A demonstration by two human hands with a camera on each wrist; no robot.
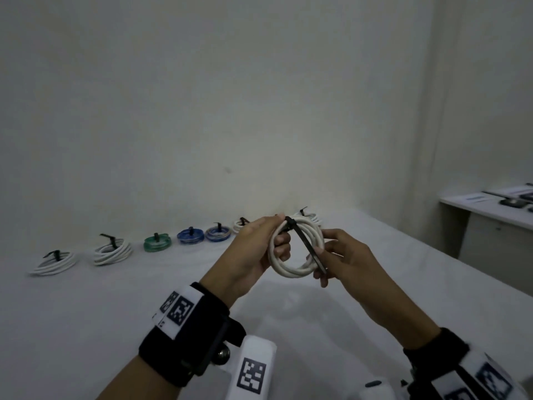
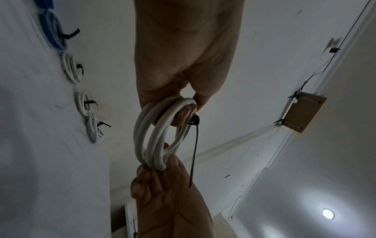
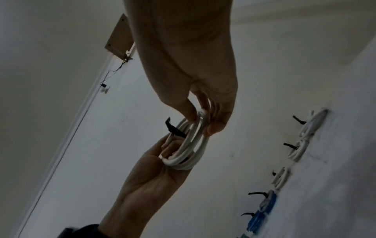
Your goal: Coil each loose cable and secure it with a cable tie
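My left hand [image 1: 281,236] holds a coiled white cable [image 1: 291,269] up over the table, fingers hooked through the loop. A black cable tie [image 1: 305,245] wraps the coil at its top, and its long tail slants down to the right. My right hand [image 1: 318,262] pinches the opposite side of the coil, with the tail running past its fingers. In the left wrist view the tie's head [image 2: 195,120] sits by the left hand's fingertips [image 2: 181,115], and the tail hangs free beside the coil [image 2: 154,136]. In the right wrist view thumb and fingers [image 3: 215,125] pinch the coil [image 3: 193,145].
Several tied coils line the back of the white table [image 1: 115,313]: white ones [image 1: 53,262] [image 1: 112,251], a green one [image 1: 157,242], blue ones [image 1: 190,236], and more white ones [image 1: 310,216] behind my hands. A desk [image 1: 490,210] stands at the right.
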